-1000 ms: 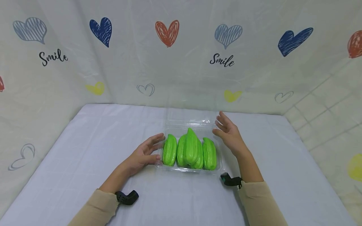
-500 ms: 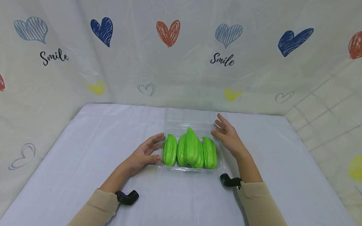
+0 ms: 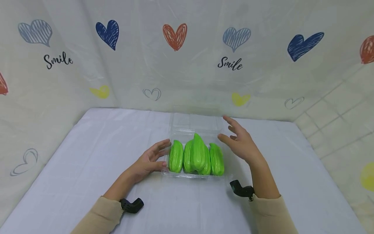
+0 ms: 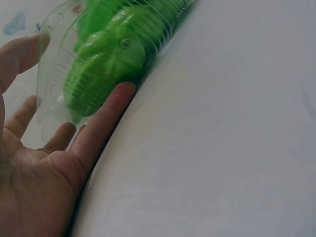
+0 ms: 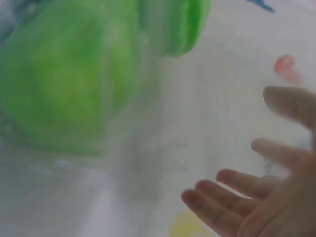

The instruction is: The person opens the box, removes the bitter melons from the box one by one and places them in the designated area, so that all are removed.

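A clear plastic clamshell box (image 3: 190,175) stands mid-table, its lid (image 3: 195,123) tilted back behind it. Several bright green ridged fruits, resembling star fruits (image 3: 197,154), lie in the tray, one on top of others. My left hand (image 3: 146,163) rests at the box's left side with fingers extended; in the left wrist view, the thumb (image 4: 106,121) lies along the wall near a green fruit (image 4: 106,64). Beside the right rear of the box, my right hand (image 3: 241,143) has its fingers spread and holds nothing. The right wrist view shows that hand (image 5: 266,202) apart from the fruits.
A white cloth covers the table (image 3: 117,136). Behind it hangs a pale backdrop (image 3: 198,81) printed with hearts and "Smile". Black wrist cameras sit on the left wrist (image 3: 132,205) and right wrist (image 3: 242,189).
The lid has tipped back from a more upright stance. My right hand has come away from it slightly to the right, its fingers spreading. My left hand has stayed at the box.
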`<state>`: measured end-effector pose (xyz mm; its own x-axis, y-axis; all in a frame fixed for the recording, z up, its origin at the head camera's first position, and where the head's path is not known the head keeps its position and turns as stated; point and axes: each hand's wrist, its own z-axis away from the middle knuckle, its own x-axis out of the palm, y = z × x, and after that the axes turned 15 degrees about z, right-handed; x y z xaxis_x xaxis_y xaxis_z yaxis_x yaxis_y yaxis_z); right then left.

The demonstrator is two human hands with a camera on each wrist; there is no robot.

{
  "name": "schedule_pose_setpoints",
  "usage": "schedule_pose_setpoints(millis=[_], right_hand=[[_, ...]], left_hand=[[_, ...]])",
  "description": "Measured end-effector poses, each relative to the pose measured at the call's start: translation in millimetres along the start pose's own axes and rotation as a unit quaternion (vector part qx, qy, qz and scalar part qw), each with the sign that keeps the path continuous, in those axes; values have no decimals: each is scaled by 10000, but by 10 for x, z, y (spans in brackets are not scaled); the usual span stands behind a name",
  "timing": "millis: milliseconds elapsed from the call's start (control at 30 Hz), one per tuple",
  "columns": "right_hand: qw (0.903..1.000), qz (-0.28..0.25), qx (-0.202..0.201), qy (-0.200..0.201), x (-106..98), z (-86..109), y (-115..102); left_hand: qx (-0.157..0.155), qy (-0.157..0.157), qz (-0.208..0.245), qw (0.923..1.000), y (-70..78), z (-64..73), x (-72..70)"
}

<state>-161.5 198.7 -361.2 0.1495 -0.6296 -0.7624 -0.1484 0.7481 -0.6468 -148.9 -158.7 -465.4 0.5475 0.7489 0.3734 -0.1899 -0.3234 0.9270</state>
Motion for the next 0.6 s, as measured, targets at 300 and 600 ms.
schedule_pose_setpoints(millis=[300,600], right_hand=[[9976,155,-549,-389,159,73,-273],[9941,369,-762,-685,332,59,-349]], left_hand=[[-14,-13,56,10000,-10,1,-2],[-13,-21,38,10000,-4,-5,7]])
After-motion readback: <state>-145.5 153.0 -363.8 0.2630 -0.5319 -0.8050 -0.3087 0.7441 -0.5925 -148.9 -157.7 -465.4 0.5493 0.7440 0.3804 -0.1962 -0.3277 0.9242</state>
